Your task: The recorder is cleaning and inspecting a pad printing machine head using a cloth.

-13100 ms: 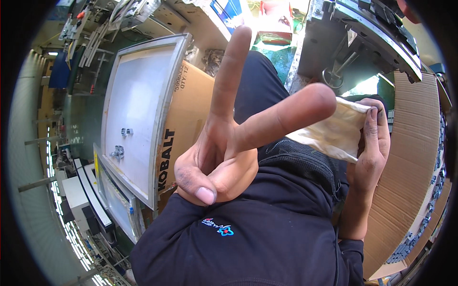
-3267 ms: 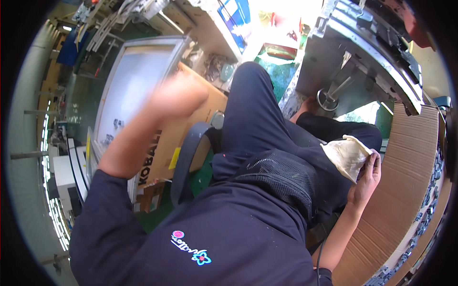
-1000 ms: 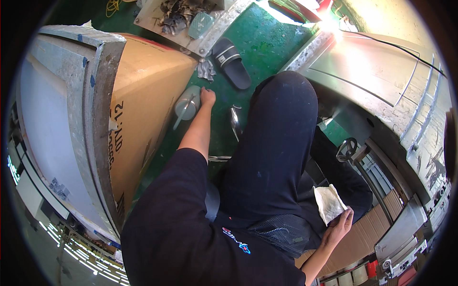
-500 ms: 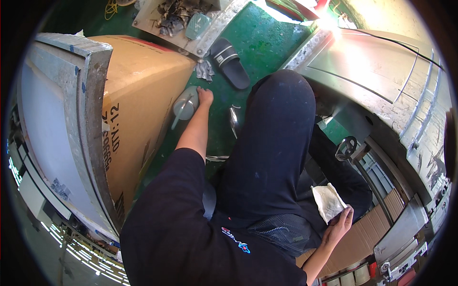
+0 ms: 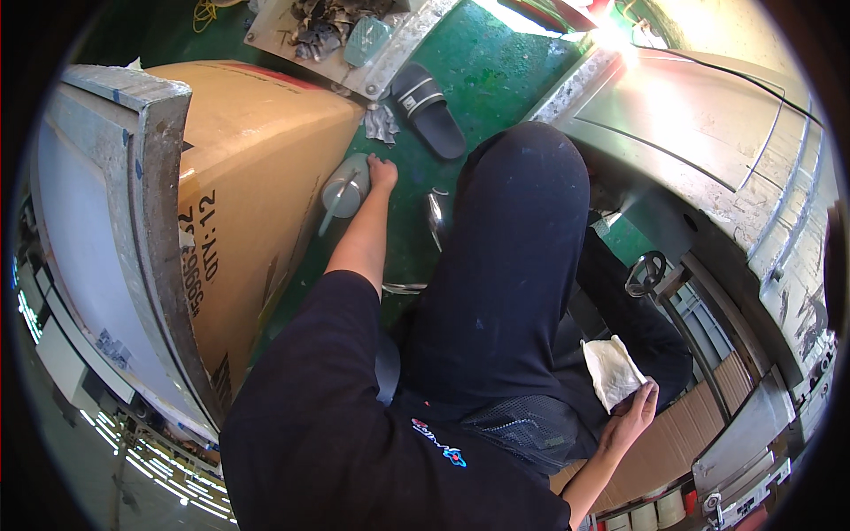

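Note:
At the end of my outstretched left arm, my left hand [image 5: 382, 172] is closed on the far right side of a squeeze bottle [image 5: 346, 196]. The bottle is greyish and translucent, with a thin spout slanting toward the lower left. It is beside the cardboard box, low over the green floor. On the right, my right hand [image 5: 634, 414] pinches the lower corner of a folded off-white cloth [image 5: 613, 372] between thumb and fingers. That cloth is held up next to my bent leg, its broad face showing. The palm side of my left hand is hidden.
A large cardboard box [image 5: 257, 150] and a metal-framed panel [image 5: 159, 177] line the left. Ahead lie a black slide sandal [image 5: 429, 111] and a grey rag [image 5: 382, 124]. A bench with scraps [image 5: 323, 40] stands beyond. To the right is a metal machine [image 5: 682, 124] with a handwheel [image 5: 645, 273].
The view has shifted slightly, so the box and panel appear a little farther left. Both hands keep their grip on the bottle and the cloth.

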### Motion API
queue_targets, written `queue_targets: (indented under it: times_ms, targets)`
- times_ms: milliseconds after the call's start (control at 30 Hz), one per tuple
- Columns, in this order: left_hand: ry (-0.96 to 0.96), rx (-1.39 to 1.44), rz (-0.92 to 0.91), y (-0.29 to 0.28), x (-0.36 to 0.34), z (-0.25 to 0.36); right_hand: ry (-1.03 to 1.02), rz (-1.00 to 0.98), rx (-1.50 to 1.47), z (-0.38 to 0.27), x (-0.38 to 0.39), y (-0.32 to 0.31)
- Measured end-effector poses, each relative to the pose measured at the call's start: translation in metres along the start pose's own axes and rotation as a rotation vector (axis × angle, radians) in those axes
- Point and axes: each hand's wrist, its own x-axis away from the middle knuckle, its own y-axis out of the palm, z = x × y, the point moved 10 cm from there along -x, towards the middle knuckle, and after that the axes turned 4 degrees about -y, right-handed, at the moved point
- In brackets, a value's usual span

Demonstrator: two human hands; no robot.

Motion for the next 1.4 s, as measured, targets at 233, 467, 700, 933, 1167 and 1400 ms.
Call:
queue_targets:
  times_ms: [233, 467, 700, 933, 1167, 1400]
  targets:
    - [0.076, 0.001, 0.061, -0.008, -0.001, 0.003, -0.018, -0.015, -0.015, 0.001, -0.001, -0.003]
    - [0.165, -0.194, 0.005, -0.007, 0.014, 0.017, -0.008, -0.010, 0.005, 0.003, -0.001, -0.004]
    - [0.316, -0.277, 0.086, -0.009, 0.020, 0.034, 0.000, -0.007, -0.004, 0.005, -0.003, 0.000]
    - [0.493, -0.243, 0.244, -0.021, 0.021, 0.046, -0.013, 0.007, -0.018, 0.003, -0.004, -0.002]
    - [0.323, -0.146, 0.228, -0.017, 0.025, 0.047, 0.005, -0.033, 0.037, 0.003, -0.004, -0.004]
    - [0.227, -0.128, 0.250, -0.029, 0.009, 0.039, -0.008, -0.038, 0.000, 0.006, -0.005, -0.005]
